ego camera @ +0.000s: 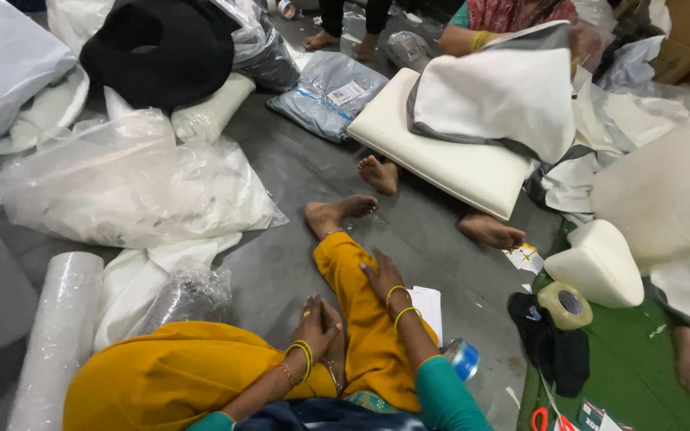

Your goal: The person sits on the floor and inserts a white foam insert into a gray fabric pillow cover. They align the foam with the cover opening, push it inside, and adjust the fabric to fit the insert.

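I sit on the grey floor in yellow trousers, one leg stretched forward. My right hand lies flat on the shin of that leg, fingers apart, holding nothing. My left hand rests by the folded knee and touches my other foot, also holding nothing. Both wrists wear yellow bangles. Close to my right forearm lie a white sheet of paper and a blue tape roll.
Across from me a person pulls a white cover over a foam pillow; their bare feet are close to mine. On a green mat are a foam wedge, a tape roll and scissors. Plastic bags and a plastic roll lie left.
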